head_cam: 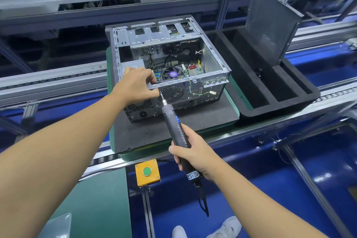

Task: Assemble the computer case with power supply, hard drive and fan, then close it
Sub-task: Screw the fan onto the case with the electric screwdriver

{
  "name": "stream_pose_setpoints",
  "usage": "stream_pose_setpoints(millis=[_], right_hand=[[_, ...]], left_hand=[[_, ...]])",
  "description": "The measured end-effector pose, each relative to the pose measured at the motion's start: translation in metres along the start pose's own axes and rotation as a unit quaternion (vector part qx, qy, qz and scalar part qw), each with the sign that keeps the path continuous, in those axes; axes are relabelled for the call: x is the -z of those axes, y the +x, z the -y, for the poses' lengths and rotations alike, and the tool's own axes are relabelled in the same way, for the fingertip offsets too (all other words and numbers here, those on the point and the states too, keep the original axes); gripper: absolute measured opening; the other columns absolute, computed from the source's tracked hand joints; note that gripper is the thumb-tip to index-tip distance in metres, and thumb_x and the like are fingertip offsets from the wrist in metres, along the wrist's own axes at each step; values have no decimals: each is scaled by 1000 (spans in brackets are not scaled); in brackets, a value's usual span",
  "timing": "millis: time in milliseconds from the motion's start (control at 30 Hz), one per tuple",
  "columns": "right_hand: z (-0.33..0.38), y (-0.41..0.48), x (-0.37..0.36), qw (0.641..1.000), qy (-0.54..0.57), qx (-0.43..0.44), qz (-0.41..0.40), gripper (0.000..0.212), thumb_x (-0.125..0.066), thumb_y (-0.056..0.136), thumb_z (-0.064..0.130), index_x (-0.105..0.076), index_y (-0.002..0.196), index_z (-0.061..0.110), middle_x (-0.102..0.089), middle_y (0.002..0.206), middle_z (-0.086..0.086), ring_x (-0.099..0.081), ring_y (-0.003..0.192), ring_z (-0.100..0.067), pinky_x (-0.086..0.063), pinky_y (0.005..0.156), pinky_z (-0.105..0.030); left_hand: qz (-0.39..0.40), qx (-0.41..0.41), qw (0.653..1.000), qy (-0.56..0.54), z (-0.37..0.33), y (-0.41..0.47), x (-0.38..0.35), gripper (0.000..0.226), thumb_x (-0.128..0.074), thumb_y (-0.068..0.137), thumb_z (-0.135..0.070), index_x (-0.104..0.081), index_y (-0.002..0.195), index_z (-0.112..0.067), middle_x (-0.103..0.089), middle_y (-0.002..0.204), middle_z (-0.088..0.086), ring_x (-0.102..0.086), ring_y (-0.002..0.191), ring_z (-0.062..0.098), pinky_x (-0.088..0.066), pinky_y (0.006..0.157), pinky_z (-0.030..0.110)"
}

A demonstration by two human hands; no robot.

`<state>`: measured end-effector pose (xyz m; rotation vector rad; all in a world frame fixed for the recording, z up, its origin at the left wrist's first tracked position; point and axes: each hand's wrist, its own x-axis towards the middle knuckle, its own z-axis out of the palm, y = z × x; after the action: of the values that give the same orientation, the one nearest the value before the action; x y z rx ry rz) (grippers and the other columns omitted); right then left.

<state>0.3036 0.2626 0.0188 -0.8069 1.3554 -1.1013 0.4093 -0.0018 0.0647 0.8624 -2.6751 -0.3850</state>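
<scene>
At the rear face of the computer case [170, 67], beside the round fan grille [172, 93], the tip of an electric screwdriver [175, 127] meets the sheet metal. The right hand [193, 152] is wrapped round its ribbed black barrel, out in front of the case. The left hand [135, 85] hooks curled fingers over the case's top rear rail, thumb and forefinger closing in at the bit tip. Whether a screw sits there is too small to tell.

From where I stand, the tool comes in at a slant. If it spins like that, I'd expect the bit to skip off the head, nip those fingertips or scratch the panel. A loose screw could drop inside among the cables.

The case is open on top: thin folded steel, dull grey, punched with slots and honeycomb holes. Under it lies a soft dark foam mat [144, 131]. Right of the case, the flat dark side panel [270, 25] leans in a chunky black foam tray [289, 102].
</scene>
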Motion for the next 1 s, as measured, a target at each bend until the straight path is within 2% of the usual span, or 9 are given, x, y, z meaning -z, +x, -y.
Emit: stream_pose_setpoints(millis=[267,467,867,1000], right_hand=[[0,6,-4,1000,-3,-7,0,61,-72,88,17,-47,141,35,-63,82,-4,-58,60,-20,-54,59,-35],[-1,11,-4,1000,-1,-7,-6,54,-73,86,20,-53,132,41,-63,83,-3,-57,61,-22,-53,58,-35],[4,9,-4,999,-31,-10,-16,58,-71,85,19,-51,135,39,-63,84,-4,-58,61,-20,-53,57,-36],[10,7,-4,997,-67,-13,-28,60,-70,85,18,-49,136,41,-63,85,-2,-58,56,-16,-52,52,-31]], left_hand=[[31,-23,999,14,2,-2,5,40,-56,65,-48,-58,96,-22,-57,90,-4,-51,89,17,-23,100,31],[16,-20,1000,4,1,-1,4,38,-54,68,-51,-58,92,-23,-59,89,-5,-51,86,15,-26,100,34],[22,-17,1000,5,0,-2,6,34,-54,68,-44,-58,94,-22,-57,90,-3,-50,86,18,-25,99,30],[25,-21,999,9,1,-3,5,36,-55,69,-47,-57,95,-22,-56,91,-4,-50,88,17,-24,101,29]])
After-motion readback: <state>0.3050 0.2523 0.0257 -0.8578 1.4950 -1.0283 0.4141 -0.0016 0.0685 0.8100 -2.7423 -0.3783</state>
